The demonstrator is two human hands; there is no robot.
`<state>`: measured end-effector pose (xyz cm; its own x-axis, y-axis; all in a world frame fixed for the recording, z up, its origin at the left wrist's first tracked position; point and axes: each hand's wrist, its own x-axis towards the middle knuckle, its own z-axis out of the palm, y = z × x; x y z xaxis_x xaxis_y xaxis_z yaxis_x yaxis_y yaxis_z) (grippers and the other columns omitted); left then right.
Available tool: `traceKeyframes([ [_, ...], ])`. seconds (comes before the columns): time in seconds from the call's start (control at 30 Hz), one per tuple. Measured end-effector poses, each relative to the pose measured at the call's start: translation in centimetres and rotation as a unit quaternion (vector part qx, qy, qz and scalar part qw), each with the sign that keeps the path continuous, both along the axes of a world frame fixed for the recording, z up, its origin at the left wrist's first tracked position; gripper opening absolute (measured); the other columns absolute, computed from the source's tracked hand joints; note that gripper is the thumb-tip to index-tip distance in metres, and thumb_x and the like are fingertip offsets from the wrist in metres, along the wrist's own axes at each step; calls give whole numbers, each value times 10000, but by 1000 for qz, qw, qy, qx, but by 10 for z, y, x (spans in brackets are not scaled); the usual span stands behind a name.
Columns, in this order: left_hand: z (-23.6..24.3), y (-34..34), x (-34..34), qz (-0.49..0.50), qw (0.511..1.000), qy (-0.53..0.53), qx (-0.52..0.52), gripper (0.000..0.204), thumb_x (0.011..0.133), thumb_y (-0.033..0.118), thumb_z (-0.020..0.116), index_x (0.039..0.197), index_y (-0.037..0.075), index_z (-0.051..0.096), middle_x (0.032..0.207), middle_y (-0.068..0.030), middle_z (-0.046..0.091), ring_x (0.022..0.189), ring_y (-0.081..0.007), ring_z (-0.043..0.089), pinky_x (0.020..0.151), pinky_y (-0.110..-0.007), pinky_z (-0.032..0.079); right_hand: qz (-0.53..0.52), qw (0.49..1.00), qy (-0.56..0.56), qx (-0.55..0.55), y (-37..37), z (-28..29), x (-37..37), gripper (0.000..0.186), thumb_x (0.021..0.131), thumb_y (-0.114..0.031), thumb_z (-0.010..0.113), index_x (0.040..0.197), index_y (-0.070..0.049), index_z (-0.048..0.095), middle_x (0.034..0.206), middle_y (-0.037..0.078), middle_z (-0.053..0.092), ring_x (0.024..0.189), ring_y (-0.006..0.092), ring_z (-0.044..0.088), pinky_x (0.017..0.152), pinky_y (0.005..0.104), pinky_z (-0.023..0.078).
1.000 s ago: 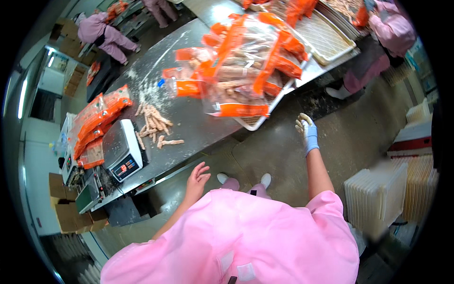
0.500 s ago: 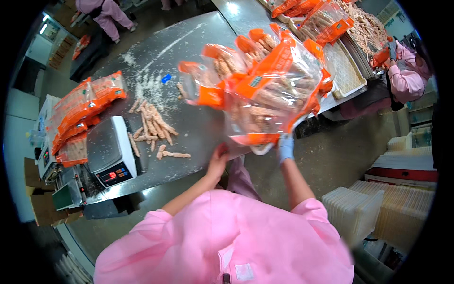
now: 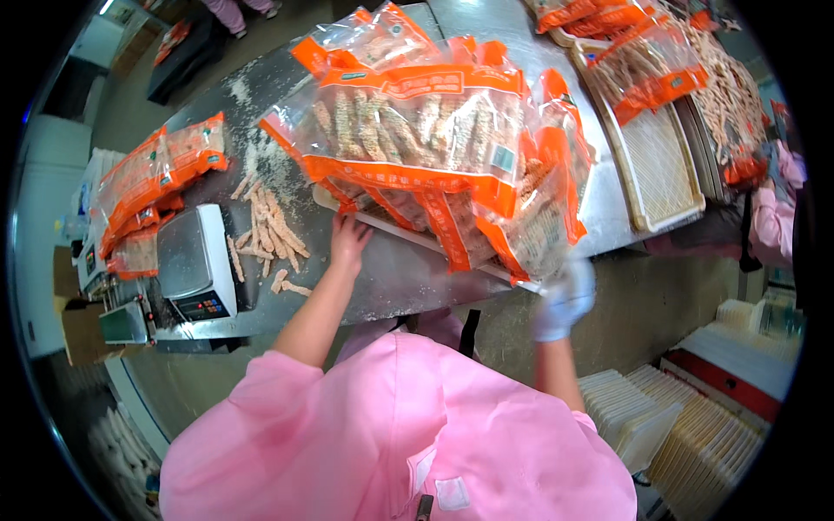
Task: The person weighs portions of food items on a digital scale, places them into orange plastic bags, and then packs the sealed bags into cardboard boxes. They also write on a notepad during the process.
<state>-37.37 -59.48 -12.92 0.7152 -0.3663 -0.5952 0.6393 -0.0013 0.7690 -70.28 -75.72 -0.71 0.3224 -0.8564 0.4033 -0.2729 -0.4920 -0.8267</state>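
Note:
My left hand (image 3: 347, 241) grips the near left rim of a white tray (image 3: 491, 271) piled with several orange-and-clear bags (image 3: 417, 126) of pale, coated sticks. At the tray's right corner is my right hand (image 3: 565, 295), in a pale glove, blurred by motion; its fingers are unclear. Left of the tray, loose sticks (image 3: 269, 233) lie on the flour-dusted steel table (image 3: 365, 291). A digital scale (image 3: 182, 260) stands beside them, and filled bags (image 3: 161, 178) are stacked behind it.
At right are another shallow tray (image 3: 647, 174), more bags (image 3: 643, 74), a heap of sticks (image 3: 721, 95) and a co-worker (image 3: 773, 217). Stacked trays (image 3: 643, 417) stand at lower right, cardboard boxes (image 3: 74, 313) at left. Another person's legs (image 3: 234, 13) show at the top.
Both my hands have come up to the bag-laden tray, which now sits further onto the table, turned, with its top bag lying more level. My view has shifted.

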Motion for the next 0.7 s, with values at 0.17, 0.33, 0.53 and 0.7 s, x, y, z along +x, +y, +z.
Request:
traceKeyframes([
  [0.17, -24, -36, 12, 4, 990, -128, 66, 462, 920, 6, 576, 1307, 85, 336, 1196, -144, 522, 900, -218, 608, 574, -299, 523, -218, 895, -211, 328, -204, -194, -144, 347, 972, -197, 559, 1268, -17, 583, 1311, 123, 575, 1185, 221, 545, 1028, 360, 438],
  [0.33, -20, -49, 28, -23, 987, -146, 67, 424, 920, -5, 578, 1275, 76, 361, 1185, -130, 535, 852, -217, 618, 575, -310, 527, -111, 817, -300, 481, -213, -296, -131, 436, 979, -232, 434, 1354, -24, 515, 1229, 154, 621, 1087, 284, 614, 972, 404, 489],
  [0.53, -55, -30, 158, -59, 939, -291, 173, 311, 859, 50, 638, 1146, 29, 521, 981, -94, 621, 815, -210, 624, 598, -342, 528, -128, 824, -258, 487, -41, -157, 21, 206, 951, -146, 468, 1137, -82, 528, 1070, 68, 603, 998, 215, 604, 885, 402, 528],
  [0.7, -55, 11, 297, -106, 981, -151, 66, 452, 923, 172, 610, 1324, 28, 458, 1146, -128, 611, 994, -218, 614, 818, -364, 512, -91, 799, -163, 572, 78, -179, 70, 318, 797, 61, 629, 1071, -84, 554, 931, 12, 585, 750, 147, 565, 660, 332, 531],
])
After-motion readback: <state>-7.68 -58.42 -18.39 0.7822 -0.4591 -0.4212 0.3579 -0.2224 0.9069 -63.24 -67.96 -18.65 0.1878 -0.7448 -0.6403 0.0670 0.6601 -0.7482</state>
